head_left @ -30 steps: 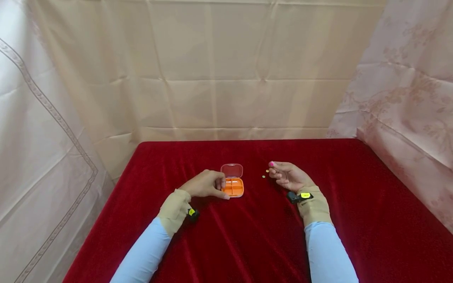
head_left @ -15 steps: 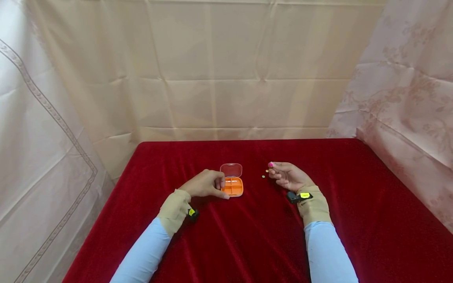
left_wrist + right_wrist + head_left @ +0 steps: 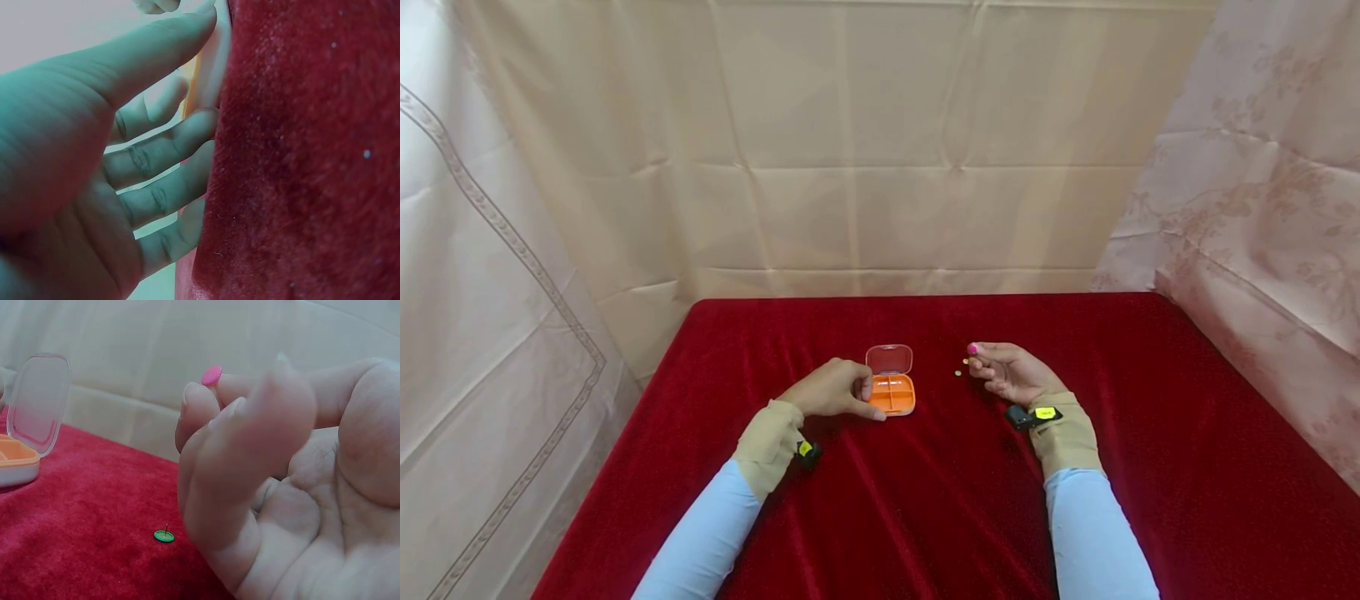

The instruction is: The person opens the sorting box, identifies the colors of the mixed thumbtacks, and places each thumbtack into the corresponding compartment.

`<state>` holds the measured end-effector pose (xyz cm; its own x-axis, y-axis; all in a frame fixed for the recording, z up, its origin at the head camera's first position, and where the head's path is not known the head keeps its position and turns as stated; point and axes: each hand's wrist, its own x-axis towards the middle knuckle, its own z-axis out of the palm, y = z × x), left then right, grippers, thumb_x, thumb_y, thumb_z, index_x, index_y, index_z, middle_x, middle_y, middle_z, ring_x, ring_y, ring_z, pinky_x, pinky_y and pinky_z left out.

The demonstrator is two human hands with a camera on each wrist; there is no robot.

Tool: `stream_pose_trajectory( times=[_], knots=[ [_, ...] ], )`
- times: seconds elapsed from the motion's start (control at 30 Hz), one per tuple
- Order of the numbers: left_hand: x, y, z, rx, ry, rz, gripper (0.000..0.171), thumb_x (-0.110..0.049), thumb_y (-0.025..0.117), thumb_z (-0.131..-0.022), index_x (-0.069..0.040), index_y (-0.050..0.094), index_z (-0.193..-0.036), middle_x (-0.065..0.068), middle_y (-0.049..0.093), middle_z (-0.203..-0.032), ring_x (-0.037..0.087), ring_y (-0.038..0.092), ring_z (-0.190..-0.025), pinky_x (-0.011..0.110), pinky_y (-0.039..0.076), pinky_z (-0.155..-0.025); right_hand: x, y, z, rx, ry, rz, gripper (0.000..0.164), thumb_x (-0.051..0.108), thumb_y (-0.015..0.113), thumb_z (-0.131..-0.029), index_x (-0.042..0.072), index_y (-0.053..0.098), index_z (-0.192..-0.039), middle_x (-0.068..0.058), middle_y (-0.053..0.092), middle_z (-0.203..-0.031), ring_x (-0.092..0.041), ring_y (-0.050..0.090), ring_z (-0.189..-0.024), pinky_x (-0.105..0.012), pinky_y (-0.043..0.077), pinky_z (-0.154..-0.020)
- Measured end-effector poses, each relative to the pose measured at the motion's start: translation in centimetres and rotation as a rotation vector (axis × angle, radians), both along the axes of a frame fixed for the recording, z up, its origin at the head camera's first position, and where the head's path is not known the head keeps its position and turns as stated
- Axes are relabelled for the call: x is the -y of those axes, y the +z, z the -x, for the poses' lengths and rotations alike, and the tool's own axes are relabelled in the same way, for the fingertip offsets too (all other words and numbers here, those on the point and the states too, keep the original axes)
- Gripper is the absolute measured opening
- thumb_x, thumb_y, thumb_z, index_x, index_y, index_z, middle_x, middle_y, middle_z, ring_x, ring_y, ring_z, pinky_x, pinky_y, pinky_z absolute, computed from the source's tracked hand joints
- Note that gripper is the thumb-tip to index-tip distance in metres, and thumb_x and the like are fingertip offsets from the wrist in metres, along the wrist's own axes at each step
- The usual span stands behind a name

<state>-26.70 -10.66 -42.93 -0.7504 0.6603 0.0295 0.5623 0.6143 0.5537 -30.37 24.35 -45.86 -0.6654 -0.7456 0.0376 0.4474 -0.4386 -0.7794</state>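
Note:
An orange pill box [image 3: 892, 396] with four-way dividers, its clear lid [image 3: 889, 359] raised, sits on the red cloth. My left hand [image 3: 835, 389] holds it at the left side, thumb by the front corner and fingers farther back. In the left wrist view the thumb lies along the box's pale wall [image 3: 211, 69]. To the right, my right hand [image 3: 1015, 371] pinches a pink thumbtack [image 3: 212, 375] between thumb and index finger, raised over the cloth. A green thumbtack [image 3: 164, 535] lies pin up, with a yellow one [image 3: 966, 362] beside that hand's fingers.
Red velvet cloth [image 3: 880, 517] covers the table in shallow folds. A beige curtain [image 3: 880, 150] hangs behind the far edge, and pale patterned curtains stand to the left and right.

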Motion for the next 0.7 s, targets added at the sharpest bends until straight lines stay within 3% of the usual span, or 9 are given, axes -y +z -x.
stream_pose_trajectory(
  times=[0.17, 0.27, 0.5, 0.7],
  knots=[
    [0.1, -0.2, 0.2, 0.009, 0.002, 0.016, 0.035, -0.045, 0.081, -0.075, -0.017, 0.06, -0.077, -0.007, 0.056, -0.07, 0.007, 0.049, -0.066, 0.021, 0.041, -0.06, 0.1, 0.4, -0.2, 0.004, -0.028, -0.021, 0.04, 0.008, 0.023, -0.109, 0.004, 0.062, -0.103, -0.005, 0.058, -0.085, -0.009, 0.035, -0.066, -0.018, 0.03, -0.048],
    [0.1, -0.3, 0.3, 0.015, -0.001, 0.018, 0.036, -0.046, 0.08, -0.075, -0.017, 0.06, -0.078, -0.007, 0.056, -0.071, 0.007, 0.048, -0.066, 0.021, 0.041, -0.06, 0.2, 0.7, -0.3, -0.002, -0.085, -0.074, 0.037, 0.008, 0.027, -0.109, 0.005, 0.064, -0.102, -0.004, 0.059, -0.083, -0.008, 0.038, -0.065, -0.018, 0.031, -0.047],
    [0.3, -0.4, 0.4, 0.014, -0.013, 0.004, 0.034, -0.045, 0.08, -0.076, -0.017, 0.06, -0.08, -0.006, 0.058, -0.072, 0.008, 0.05, -0.067, 0.021, 0.042, -0.061, 0.9, 2.4, -0.5, -0.151, -0.244, -0.367, 0.018, 0.01, 0.047, -0.103, 0.009, 0.064, -0.096, -0.002, 0.056, -0.076, -0.006, 0.043, -0.06, -0.019, 0.033, -0.045],
    [0.3, -0.5, 0.4, 0.005, -0.021, -0.003, 0.035, -0.046, 0.08, -0.076, -0.017, 0.06, -0.08, -0.007, 0.057, -0.072, 0.007, 0.05, -0.067, 0.021, 0.042, -0.061, 1.4, 3.5, -0.8, -0.227, -0.293, -0.526, 0.012, 0.013, 0.057, -0.099, 0.008, 0.067, -0.095, -0.003, 0.058, -0.077, -0.007, 0.045, -0.057, -0.02, 0.036, -0.044]
  ],
)
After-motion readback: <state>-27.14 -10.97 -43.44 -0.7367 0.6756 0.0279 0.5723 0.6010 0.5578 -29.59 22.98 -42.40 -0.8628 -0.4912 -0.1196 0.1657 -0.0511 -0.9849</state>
